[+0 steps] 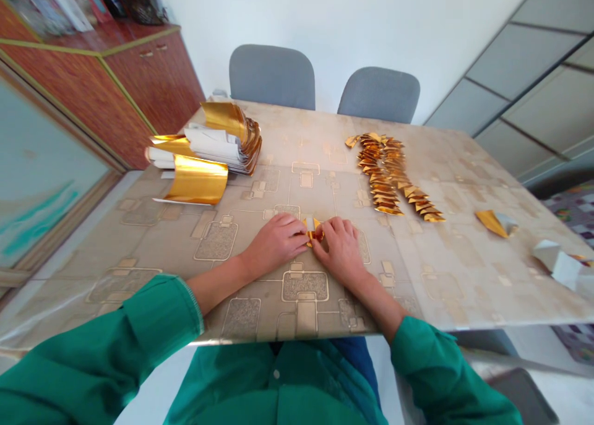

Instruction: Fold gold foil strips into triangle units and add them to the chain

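A small piece of gold foil paper [314,229] lies on the table [260,276] between my two hands. My left hand [277,242] presses on its left side with fingers curled together. My right hand [340,247] pinches its right side, fingers bent down onto it. Both hands rest on the tabletop near the front edge. Most of the paper is hidden under my fingers.
A stack of gold and white foil sheets [211,150] sits at the back left. Several folded gold pieces [392,174] lie in rows at the back right. A loose folded gold piece [494,222] and white scraps [557,261] lie at the right. Two grey chairs [273,75] stand behind the table.
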The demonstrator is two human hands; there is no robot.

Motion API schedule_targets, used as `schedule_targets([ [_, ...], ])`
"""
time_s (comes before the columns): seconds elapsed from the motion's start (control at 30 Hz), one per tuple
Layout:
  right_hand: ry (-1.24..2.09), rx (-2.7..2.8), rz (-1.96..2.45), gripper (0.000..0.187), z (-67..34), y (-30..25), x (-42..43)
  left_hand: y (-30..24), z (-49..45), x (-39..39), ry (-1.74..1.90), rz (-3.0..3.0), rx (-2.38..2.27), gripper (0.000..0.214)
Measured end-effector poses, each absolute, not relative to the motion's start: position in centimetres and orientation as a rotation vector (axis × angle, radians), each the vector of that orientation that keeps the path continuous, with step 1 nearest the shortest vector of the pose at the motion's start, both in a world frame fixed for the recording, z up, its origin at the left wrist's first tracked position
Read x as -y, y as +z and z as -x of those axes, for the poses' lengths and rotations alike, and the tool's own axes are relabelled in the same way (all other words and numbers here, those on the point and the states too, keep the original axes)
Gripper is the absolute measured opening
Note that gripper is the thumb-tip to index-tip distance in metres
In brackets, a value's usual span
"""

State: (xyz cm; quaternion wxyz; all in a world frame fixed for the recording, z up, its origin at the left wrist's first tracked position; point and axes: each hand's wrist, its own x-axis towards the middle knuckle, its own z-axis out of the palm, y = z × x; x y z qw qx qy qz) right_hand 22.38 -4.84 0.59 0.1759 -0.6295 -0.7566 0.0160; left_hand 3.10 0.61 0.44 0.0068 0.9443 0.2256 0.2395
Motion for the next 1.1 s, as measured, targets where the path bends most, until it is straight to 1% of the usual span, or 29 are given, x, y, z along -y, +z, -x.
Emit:
schedule_targets([
  [0.07, 0.087, 2.24, 1.699, 0.008, -23.2, 1.1, 4.7, 0.4, -3.0, -0.9, 0.694, -3.029, -0.658, 0.017],
  [0.17, 0.139, 2.378, 1.593, 0.018, -24.3, 1.7, 4.3, 0.0, -2.8, -1.4, 0.625, -3.12, -0.634, 0.019],
  [0.23, 0.149, 2.454, 1.535, 0.019, -24.9, 2.0, 3.9, -0.2, -2.7, -1.5, 0.616, -3.161, -0.622, 0.019],
  [0.43, 0.074, 2.555, 1.389, 0.013, -25.5, 2.0, 2.8, -0.4, -3.0, -1.4, 0.782, -3.115, -0.726, 0.022],
  [0.53, 0.07, 2.513, 1.378, 0.01, -25.5, 1.7, 2.7, -0.3, -3.3, -1.4, 0.853, -2.977, -0.804, 0.023],
  [0.7, 0.181, 2.386, 1.403, 0.015, -25.6, 1.4, 2.6, -0.3, -3.2, -1.8, 0.804, -2.785, -0.797, 0.015],
  [0.9, 0.296, 2.321, 1.446, 0.02, -25.9, 0.8, 1.5, -0.9, -3.4, -2.0, 0.867, -2.592, -0.94, 0.013],
  [1.1, 0.406, 2.131, 1.541, 0.01, -25.3, 0.5, 0.7, -0.3, -3.8, -2.1, 0.796, -2.497, -1.111, 0.012],
])
